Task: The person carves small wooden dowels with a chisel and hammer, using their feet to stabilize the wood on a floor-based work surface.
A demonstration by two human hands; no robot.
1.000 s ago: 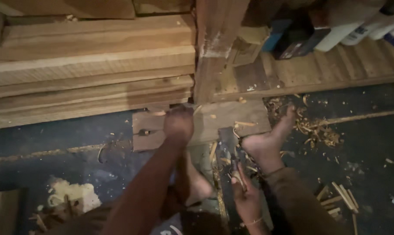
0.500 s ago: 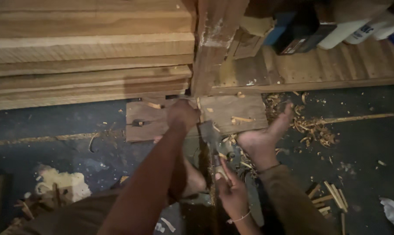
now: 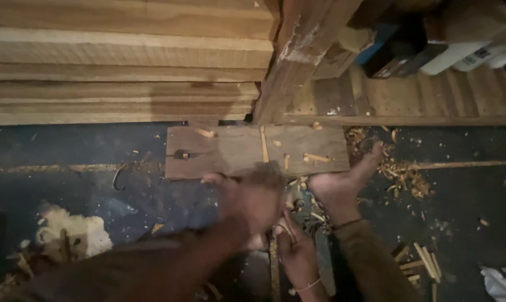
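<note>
**Hands low over the short board**

The short wooden board (image 3: 253,151) lay flat on the dark floor (image 3: 96,151), its far edge against the stacked planks (image 3: 124,61) and the foot of an upright wooden post (image 3: 297,61). The left hand (image 3: 250,198) was at the board's near edge, too blurred for me to tell how its fingers were set. Just nearer than that, the right hand (image 3: 295,249) was closed round a thin wooden stick (image 3: 274,263), fingers pressed together. A bare foot (image 3: 342,184) touched the board's near right corner — toes against the wood. Shavings (image 3: 401,173) lay scattered right of the board, small wood chips (image 3: 314,158) on top of it.
</note>
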